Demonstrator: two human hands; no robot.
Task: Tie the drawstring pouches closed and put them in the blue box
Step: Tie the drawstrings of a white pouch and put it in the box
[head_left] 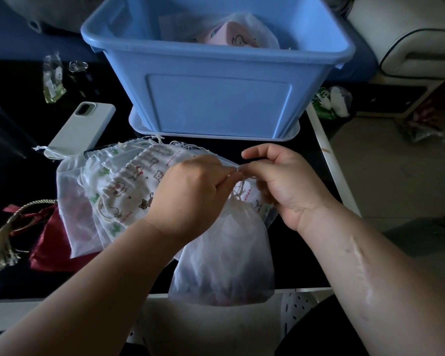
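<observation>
A sheer white drawstring pouch (224, 263) lies at the table's near edge, its neck gathered under my hands. My left hand (190, 194) and my right hand (283, 181) both pinch its thin white drawstring (238, 187) just above the neck, fingertips almost touching. Behind and to the left, several more pouches lie overlapped, among them a cat-print pouch (136, 191) and a sheer white pouch (72, 201). The blue box (219, 104) stands at the back of the table with one pink-filled pouch (242, 34) inside.
A white phone (85, 127) lies left of the box. A dark red pouch (49, 242) with a tassel (3, 247) sits at the far left. Small wrapped items (52, 78) lie at the back left. The table's right edge (332, 160) drops to the floor.
</observation>
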